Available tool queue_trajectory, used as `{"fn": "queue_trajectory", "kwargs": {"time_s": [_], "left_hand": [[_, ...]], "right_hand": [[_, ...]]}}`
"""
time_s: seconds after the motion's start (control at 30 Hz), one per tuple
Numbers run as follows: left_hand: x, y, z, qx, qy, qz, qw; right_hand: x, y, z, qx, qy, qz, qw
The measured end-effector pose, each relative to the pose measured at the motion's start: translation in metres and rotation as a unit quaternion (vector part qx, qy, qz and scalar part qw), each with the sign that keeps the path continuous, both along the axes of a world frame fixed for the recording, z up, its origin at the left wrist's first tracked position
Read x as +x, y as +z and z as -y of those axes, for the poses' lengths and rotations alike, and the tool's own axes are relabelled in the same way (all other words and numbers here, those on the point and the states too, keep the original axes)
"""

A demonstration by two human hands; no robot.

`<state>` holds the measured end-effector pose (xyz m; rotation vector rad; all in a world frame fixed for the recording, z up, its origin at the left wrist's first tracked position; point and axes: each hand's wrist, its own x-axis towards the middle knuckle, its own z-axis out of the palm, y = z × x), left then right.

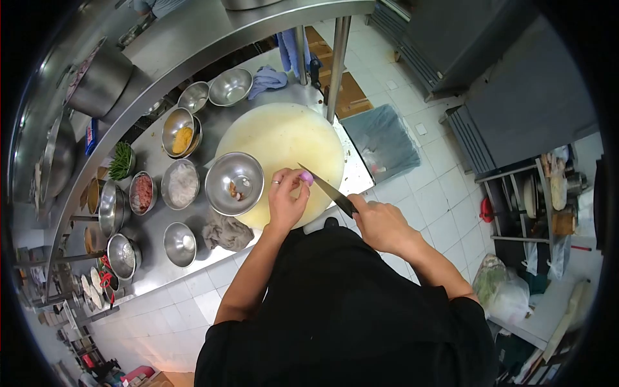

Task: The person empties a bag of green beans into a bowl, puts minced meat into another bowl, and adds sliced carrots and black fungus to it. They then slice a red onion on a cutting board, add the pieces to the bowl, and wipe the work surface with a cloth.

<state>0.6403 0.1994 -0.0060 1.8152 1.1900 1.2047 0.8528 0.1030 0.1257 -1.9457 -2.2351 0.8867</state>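
Pinched in the fingers of my left hand (288, 200) is a small purple shallot (307, 177), held up over the round cutting board (277, 129). My right hand (382, 226) is closed around the handle of a kitchen knife (332, 193). The blade points up and to the left, its tip end right at the shallot. Left of my left hand, a steel bowl (235, 164) overlaps the board's edge, with a few small brown and whitish pieces in its bottom. A crumpled grey cloth (227, 231) lies just below that bowl.
Several steel bowls line the counter at left, holding yellow food (182, 139), white food (181, 185), pinkish meat (142, 193) and chopped greens (120, 161). A blue cloth (267, 80) lies behind the board. Right of the counter stands a lined bin (380, 143). A steel shelf (258, 22) spans above.
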Motion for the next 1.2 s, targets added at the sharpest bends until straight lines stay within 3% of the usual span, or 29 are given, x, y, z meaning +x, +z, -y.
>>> {"fn": "queue_trajectory", "kwargs": {"time_s": [0.2, 0.27, 0.4, 1.2], "left_hand": [[0.001, 0.008, -0.006, 0.014, -0.021, 0.024, 0.999], [-0.001, 0.007, -0.007, 0.032, -0.034, -0.03, 0.998], [-0.001, -0.001, -0.009, 0.039, -0.032, -0.036, 0.998], [0.001, -0.004, -0.014, 0.098, -0.023, -0.095, 0.99]], "right_hand": [[0.001, 0.024, 0.003, 0.008, 0.016, 0.021, 1.0], [0.003, 0.038, 0.007, 0.004, 0.021, 0.035, 0.999], [0.003, 0.057, 0.013, -0.009, 0.056, 0.082, 0.995], [-0.015, 0.076, -0.009, -0.063, 0.07, 0.099, 0.991]]}}
